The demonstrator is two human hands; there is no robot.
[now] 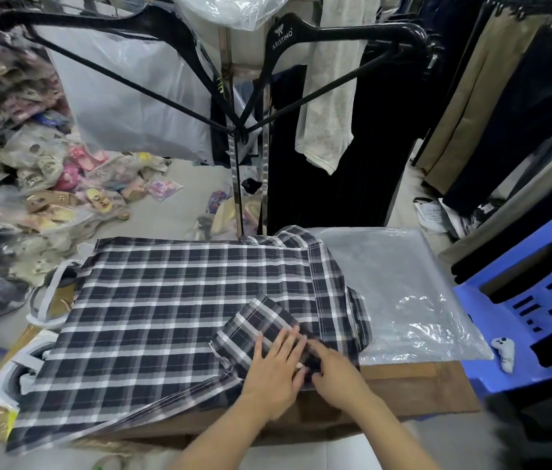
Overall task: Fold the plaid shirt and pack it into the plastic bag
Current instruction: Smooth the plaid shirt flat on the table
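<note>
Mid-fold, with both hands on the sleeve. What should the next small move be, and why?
Probably smooth the folded-in sleeve flat against the plaid shirt. The sleeve lies skewed and slightly bunched under the left hand and right hand. The shirt's left side is spread wide and not yet folded, so this fold likely needs settling first. The plastic bag lies empty at the right.

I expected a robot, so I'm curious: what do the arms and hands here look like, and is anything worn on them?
They are a person's. The left hand and right hand are bare, without gloves. Both forearms are bare too, with no sleeve in view. No ring, watch or bracelet shows.
</note>
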